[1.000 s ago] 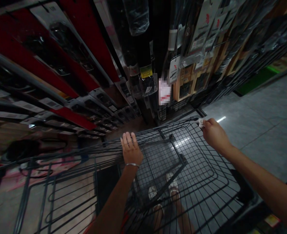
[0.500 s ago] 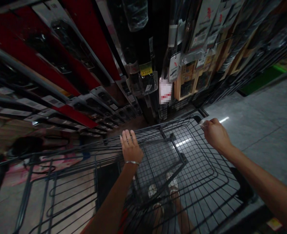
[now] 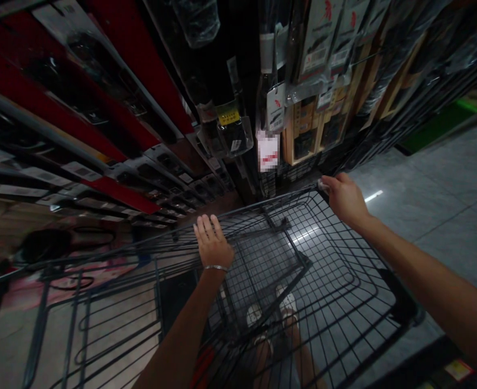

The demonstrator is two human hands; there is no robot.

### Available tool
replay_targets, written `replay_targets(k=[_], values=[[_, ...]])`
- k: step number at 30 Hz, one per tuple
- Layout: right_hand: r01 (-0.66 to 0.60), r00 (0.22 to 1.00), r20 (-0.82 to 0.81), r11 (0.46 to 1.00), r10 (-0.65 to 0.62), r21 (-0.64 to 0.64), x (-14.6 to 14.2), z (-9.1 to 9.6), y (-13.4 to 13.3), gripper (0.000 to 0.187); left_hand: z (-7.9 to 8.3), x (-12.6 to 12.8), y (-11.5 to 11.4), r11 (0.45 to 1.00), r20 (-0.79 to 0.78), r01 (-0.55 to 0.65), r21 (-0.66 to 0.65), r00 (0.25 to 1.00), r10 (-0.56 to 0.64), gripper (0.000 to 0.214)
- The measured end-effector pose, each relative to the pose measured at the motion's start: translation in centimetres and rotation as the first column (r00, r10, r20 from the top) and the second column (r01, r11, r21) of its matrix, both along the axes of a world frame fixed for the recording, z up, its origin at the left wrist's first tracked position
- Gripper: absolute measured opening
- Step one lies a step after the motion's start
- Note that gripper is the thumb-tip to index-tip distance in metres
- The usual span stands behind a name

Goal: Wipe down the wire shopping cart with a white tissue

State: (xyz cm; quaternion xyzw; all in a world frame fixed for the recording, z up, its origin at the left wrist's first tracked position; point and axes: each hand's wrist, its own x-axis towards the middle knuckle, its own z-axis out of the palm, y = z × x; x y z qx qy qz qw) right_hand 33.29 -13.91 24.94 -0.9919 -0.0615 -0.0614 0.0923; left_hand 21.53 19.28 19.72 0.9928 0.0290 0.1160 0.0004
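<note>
A black wire shopping cart (image 3: 328, 254) fills the lower half of the head view, its basket seen from above. My left hand (image 3: 213, 243), with a bracelet at the wrist, lies at the cart's far side rim with its fingers stretched out, touching or just above the wires. At the far right corner of the basket, my right hand (image 3: 347, 201) is closed on a small crumpled white cloth (image 3: 323, 186), perhaps a tissue. Only a bit of it sticks out past the fingers, against the rim. A folded wire flap (image 3: 263, 265) lies inside the basket.
Racks of packaged tools (image 3: 100, 108) rise along the cart's far side. Wooden boxes (image 3: 303, 132) hang right of the middle. A green mat (image 3: 433, 129) lies on the grey floor at the right. Feet in white shoes (image 3: 286, 300) show through the wires.
My right hand has moved a little left and up along the cart's corner with the white cloth. My left hand has shifted slightly left. The view of the racks has shifted left.
</note>
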Motion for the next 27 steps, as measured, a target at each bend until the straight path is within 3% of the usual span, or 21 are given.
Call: replay_targets(k=[7, 11, 15, 18, 21, 24, 27], values=[[-0.127, 0.989, 0.054, 0.981, 0.136, -0.145, -1.5, -0.8, 0.1, 0.038, -0.1, -0.1, -0.2, 0.999, 0.005, -0.003, 0.050, 1.000, 0.002, 0.082], [-0.224, 0.971, 0.031, 0.948, 0.237, -0.226, -4.4, -0.3, -0.6, 0.035, 0.0, -0.1, -0.4, 0.999, -0.009, -0.024, 0.040, 1.000, 0.024, 0.083], [-0.242, 0.969, -0.011, 0.937, 0.247, -0.250, -7.9, -0.5, -2.0, 0.041, 0.2, -0.2, -0.6, 0.999, -0.027, -0.037, 0.034, 0.999, 0.038, 0.083], [-0.188, 0.982, -0.004, 0.963, 0.191, -0.193, -10.1, -1.1, -3.5, 0.041, 0.5, -0.4, -0.7, 0.999, -0.040, -0.040, 0.025, 0.998, 0.041, 0.084], [-0.108, 0.994, -0.002, 0.993, 0.108, -0.036, -11.6, -1.4, -4.8, 0.042, 0.9, -0.6, -0.9, 0.999, -0.052, -0.050, 0.020, 0.997, 0.051, 0.085], [-0.054, 0.998, -0.004, 0.996, 0.055, 0.071, -12.1, -1.2, -5.5, 0.038, 1.3, -0.8, -1.1, 0.998, -0.067, -0.056, 0.028, 0.996, 0.058, 0.085], [-0.091, 0.996, 0.043, 0.978, 0.084, 0.187, -11.4, -0.5, -5.3, 0.025, 1.6, -1.0, -1.3, 0.997, -0.079, -0.066, 0.037, 0.995, 0.069, 0.084]])
